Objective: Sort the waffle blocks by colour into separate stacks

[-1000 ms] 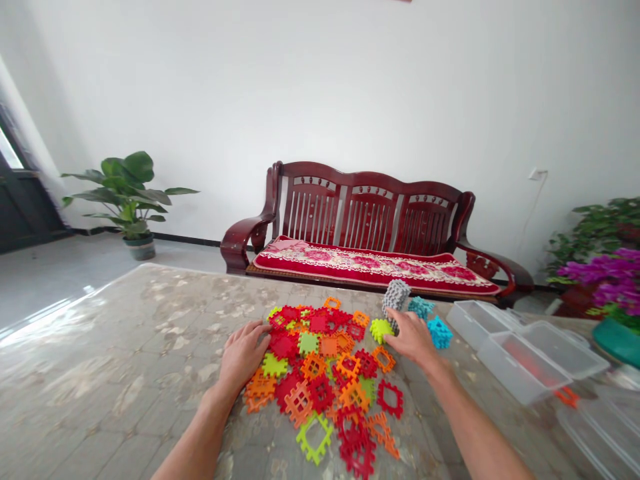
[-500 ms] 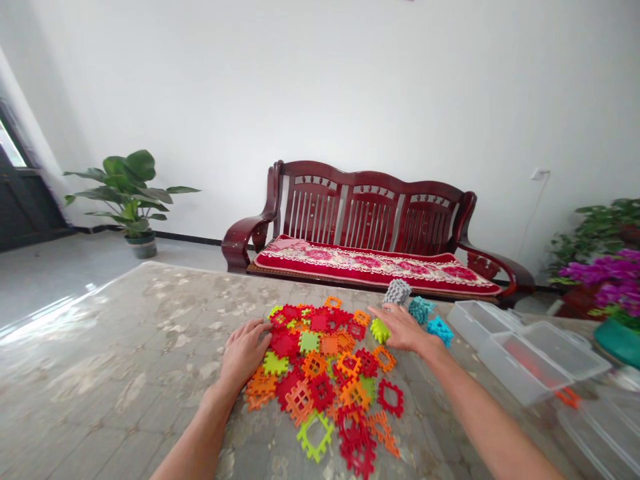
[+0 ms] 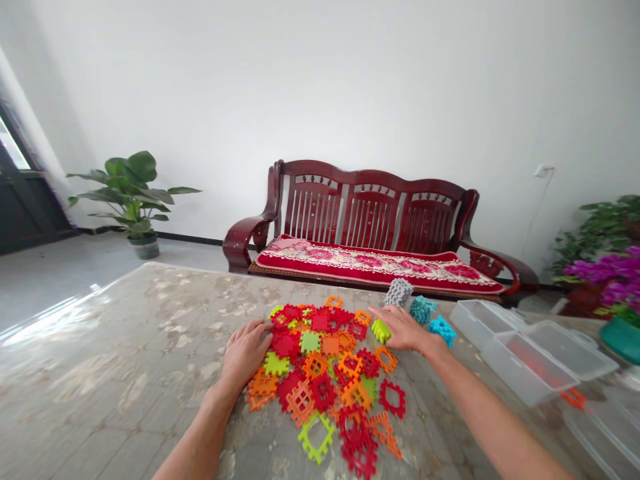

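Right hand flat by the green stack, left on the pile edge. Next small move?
Probably close the right hand on the lime-green stack beneath its fingers: the palm is open, holding nothing. The left hand rests on the tile pile.

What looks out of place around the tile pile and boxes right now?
One orange tile lies alone by the clear plastic boxes, far right of the main pile between the left hand and right hand. Nothing looks damaged.
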Tool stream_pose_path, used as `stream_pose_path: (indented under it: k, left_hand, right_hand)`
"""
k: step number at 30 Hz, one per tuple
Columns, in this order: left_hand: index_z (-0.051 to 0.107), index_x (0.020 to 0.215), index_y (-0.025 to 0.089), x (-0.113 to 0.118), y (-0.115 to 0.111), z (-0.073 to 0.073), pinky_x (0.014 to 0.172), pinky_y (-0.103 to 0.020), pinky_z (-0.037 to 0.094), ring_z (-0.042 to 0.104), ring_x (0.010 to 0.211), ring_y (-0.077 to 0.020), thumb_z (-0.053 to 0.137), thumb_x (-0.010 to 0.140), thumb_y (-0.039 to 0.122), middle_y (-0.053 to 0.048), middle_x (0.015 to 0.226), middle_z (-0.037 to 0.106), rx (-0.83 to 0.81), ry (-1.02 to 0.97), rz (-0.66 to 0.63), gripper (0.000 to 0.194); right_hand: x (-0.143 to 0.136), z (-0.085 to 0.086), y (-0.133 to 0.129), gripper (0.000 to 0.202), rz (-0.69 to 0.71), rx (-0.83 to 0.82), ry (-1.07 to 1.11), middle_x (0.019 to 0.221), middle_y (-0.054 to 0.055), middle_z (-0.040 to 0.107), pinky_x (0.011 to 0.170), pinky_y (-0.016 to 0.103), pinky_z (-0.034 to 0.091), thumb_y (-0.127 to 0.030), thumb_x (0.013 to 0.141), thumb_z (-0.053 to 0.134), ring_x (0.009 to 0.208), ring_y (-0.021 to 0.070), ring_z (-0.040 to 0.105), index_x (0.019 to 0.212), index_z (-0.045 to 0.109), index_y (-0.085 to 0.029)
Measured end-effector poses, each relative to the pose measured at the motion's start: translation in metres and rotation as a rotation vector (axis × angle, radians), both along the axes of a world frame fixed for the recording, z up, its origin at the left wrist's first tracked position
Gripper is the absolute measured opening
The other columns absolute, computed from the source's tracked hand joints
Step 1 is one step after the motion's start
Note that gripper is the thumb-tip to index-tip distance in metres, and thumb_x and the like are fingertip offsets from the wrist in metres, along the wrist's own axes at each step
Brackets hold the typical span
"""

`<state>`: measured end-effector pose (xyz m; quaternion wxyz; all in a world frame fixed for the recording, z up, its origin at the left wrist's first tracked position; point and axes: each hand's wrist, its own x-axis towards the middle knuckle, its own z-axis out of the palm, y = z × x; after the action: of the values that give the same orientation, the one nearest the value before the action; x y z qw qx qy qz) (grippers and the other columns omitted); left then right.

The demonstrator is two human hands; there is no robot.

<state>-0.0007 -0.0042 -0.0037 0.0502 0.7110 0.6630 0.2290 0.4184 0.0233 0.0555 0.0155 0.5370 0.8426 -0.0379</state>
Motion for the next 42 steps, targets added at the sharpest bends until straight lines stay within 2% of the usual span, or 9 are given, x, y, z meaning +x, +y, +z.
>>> stream_pose_path:
  k: [5, 13, 28, 32, 34, 37, 42]
  left_hand:
    - [0.069, 0.113, 0.030, -0.001, 0.001, -0.002, 0.106, -0.038, 0.039, 0.056, 0.123, -0.0219, 0.044, 0.090, 0.036, -0.003, 0.132, 0.063, 0.005, -0.003, 0.006, 0.034]
    - [0.069, 0.114, 0.030, 0.001, 0.000, 0.001, 0.107, -0.039, 0.038, 0.055, 0.124, -0.0222, 0.043, 0.091, 0.035, -0.003, 0.133, 0.063, -0.006, -0.001, 0.007, 0.035]
    - [0.068, 0.115, 0.029, 0.003, -0.004, 0.006, 0.107, -0.040, 0.038, 0.054, 0.125, -0.0227, 0.043, 0.092, 0.033, -0.004, 0.134, 0.062, -0.029, 0.007, 0.014, 0.034]
    - [0.069, 0.115, 0.029, 0.004, -0.004, 0.008, 0.107, -0.039, 0.038, 0.055, 0.124, -0.0221, 0.045, 0.092, 0.032, -0.004, 0.133, 0.062, -0.028, 0.015, 0.014, 0.034]
    - [0.069, 0.116, 0.030, 0.004, -0.005, 0.009, 0.106, -0.040, 0.038, 0.055, 0.123, -0.0220, 0.045, 0.091, 0.031, -0.003, 0.132, 0.063, -0.032, 0.019, 0.011, 0.034]
    - [0.069, 0.115, 0.031, 0.005, -0.006, 0.010, 0.106, -0.040, 0.038, 0.056, 0.122, -0.0222, 0.045, 0.091, 0.031, -0.003, 0.130, 0.063, -0.031, 0.015, 0.009, 0.034]
    - [0.070, 0.112, 0.030, 0.005, -0.006, 0.011, 0.107, -0.040, 0.038, 0.056, 0.122, -0.0224, 0.046, 0.090, 0.029, -0.004, 0.130, 0.064, -0.026, -0.006, 0.013, 0.033]
  right_hand:
    - [-0.003, 0.000, 0.000, 0.095, 0.025, -0.022, 0.023, 0.133, 0.011, 0.051, 0.106, 0.037, 0.030, -0.027, 0.063, 0.067, 0.123, 0.0271, 0.043, 0.151, 0.032, -0.025]
    - [-0.006, 0.002, -0.001, 0.094, -0.007, -0.043, 0.048, 0.129, 0.009, 0.055, 0.101, 0.035, 0.035, -0.027, 0.064, 0.067, 0.117, 0.0265, 0.048, 0.152, 0.032, -0.028]
    - [-0.003, 0.008, -0.004, 0.093, 0.009, -0.075, 0.009, 0.136, 0.007, 0.056, 0.103, 0.037, 0.036, -0.018, 0.063, 0.060, 0.120, 0.0273, 0.049, 0.151, 0.034, -0.027]
    - [-0.006, 0.010, -0.005, 0.087, 0.009, -0.026, 0.071, 0.139, 0.007, 0.055, 0.108, 0.039, 0.032, -0.010, 0.061, 0.055, 0.127, 0.0267, 0.045, 0.146, 0.044, -0.027]
    - [-0.019, 0.009, -0.004, 0.079, 0.041, 0.017, 0.159, 0.137, 0.007, 0.056, 0.110, 0.040, 0.032, -0.009, 0.063, 0.052, 0.127, 0.0257, 0.046, 0.141, 0.050, -0.025]
    - [-0.056, 0.005, 0.001, 0.067, 0.115, 0.036, 0.294, 0.135, 0.007, 0.059, 0.110, 0.042, 0.033, -0.013, 0.070, 0.052, 0.126, 0.0258, 0.048, 0.136, 0.056, -0.023]
    - [-0.132, -0.007, 0.016, 0.063, 0.200, 0.023, 0.366, 0.147, 0.008, 0.049, 0.116, 0.042, 0.028, -0.015, 0.080, 0.049, 0.135, 0.0233, 0.042, 0.143, 0.047, -0.020]
